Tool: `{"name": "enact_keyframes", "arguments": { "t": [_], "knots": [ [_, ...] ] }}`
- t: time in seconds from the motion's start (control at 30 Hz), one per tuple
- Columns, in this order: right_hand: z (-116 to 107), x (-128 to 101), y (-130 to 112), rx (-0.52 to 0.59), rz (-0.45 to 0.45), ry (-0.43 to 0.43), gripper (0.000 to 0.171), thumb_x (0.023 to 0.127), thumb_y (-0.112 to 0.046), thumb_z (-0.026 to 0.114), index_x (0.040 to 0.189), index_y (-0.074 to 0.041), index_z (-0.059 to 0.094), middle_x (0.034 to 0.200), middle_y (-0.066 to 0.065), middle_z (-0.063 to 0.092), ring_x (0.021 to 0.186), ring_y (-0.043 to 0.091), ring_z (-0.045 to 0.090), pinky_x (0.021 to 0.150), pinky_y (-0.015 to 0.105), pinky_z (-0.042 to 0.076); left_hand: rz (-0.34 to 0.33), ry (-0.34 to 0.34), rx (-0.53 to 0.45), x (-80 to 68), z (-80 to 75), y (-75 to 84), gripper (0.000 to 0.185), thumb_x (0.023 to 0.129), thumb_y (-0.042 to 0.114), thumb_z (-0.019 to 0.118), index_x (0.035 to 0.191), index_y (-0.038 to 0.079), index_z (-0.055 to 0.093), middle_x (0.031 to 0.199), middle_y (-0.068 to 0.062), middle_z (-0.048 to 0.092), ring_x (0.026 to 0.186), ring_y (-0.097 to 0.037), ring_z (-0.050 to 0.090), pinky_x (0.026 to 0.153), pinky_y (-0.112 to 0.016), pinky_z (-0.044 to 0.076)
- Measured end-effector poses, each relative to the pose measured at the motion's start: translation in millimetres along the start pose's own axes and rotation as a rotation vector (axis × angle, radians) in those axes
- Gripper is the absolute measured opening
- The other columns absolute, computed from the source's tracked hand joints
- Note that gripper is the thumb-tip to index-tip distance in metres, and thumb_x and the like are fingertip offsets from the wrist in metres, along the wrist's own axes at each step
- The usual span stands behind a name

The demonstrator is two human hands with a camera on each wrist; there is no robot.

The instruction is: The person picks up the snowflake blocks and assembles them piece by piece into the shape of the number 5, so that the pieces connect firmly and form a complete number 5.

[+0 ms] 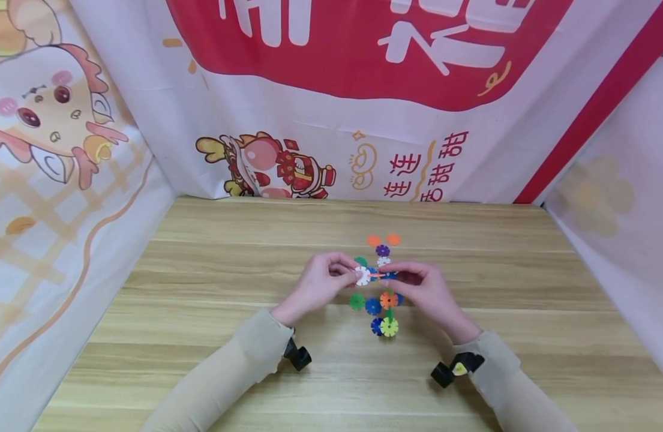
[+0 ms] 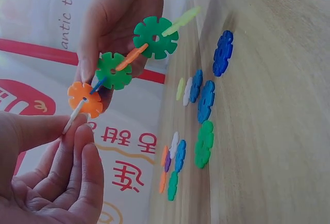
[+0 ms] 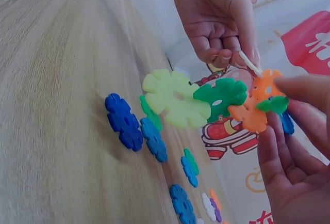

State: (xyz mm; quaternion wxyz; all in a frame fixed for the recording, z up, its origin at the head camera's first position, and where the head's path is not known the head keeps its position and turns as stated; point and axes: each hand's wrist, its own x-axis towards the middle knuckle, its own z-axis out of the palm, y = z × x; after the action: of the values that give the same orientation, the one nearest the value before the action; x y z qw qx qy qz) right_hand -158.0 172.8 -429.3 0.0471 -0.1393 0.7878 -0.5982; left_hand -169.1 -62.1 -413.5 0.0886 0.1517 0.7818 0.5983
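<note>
Snowflake-disc chain, white disc in left grip, rest in right grip

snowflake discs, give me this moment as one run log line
left hand: pinches white disc | right hand: holds joined disc chain | white disc at chain's end | loose discs on wooden table

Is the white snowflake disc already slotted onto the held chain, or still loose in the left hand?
Slotted on, apparently: the white disc, pinched by the left hand, meets the orange disc edge-on; the right hand holds the chain.
</note>
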Motion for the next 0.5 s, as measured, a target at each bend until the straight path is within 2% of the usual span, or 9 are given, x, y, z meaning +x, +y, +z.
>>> {"name": "enact_keyframes", "arguments": {
  "t": [0.13, 0.37, 0.5],
  "knots": [
    [1, 0, -7, -0.013, 0.028, 0.005, 0.021, 0.084, -0.027, 0.072, 0.102, -0.016, 0.072, 0.104, 0.000, 0.067, 0.092, 0.023, 0.061, 0.075, 0.036, 0.053, 0.006, -0.008, -0.010, -1.7, 1.9, 1.6, 0.009, 0.086, 0.014, 0.070, 0.093, 0.010, 0.066, 0.081, -0.001, 0.067, 0.073, -0.019, 0.064, 0.069, -0.048, 0.053],
    [5, -6, -35, 0.006, 0.035, 0.018, 0.016, 0.086, -0.014, 0.069, 0.099, -0.004, 0.071, 0.099, 0.006, 0.069, 0.090, 0.024, 0.062, 0.075, 0.036, 0.053, 0.011, 0.002, -0.023, -3.9, 3.9, 5.2, 0.009, 0.086, 0.012, 0.069, 0.093, 0.008, 0.065, 0.080, -0.001, 0.067, 0.073, -0.021, 0.065, 0.069, -0.048, 0.053],
    [8, -7, -38, -0.010, 0.024, 0.031, 0.013, 0.086, -0.011, 0.069, 0.096, -0.002, 0.071, 0.096, 0.007, 0.069, 0.087, 0.023, 0.062, 0.073, 0.039, 0.053, 0.004, 0.005, -0.027, -4.6, 4.2, 5.7, 0.008, 0.086, 0.009, 0.068, 0.093, 0.008, 0.064, 0.081, -0.001, 0.067, 0.072, -0.020, 0.064, 0.070, -0.048, 0.053]
  ]
}}
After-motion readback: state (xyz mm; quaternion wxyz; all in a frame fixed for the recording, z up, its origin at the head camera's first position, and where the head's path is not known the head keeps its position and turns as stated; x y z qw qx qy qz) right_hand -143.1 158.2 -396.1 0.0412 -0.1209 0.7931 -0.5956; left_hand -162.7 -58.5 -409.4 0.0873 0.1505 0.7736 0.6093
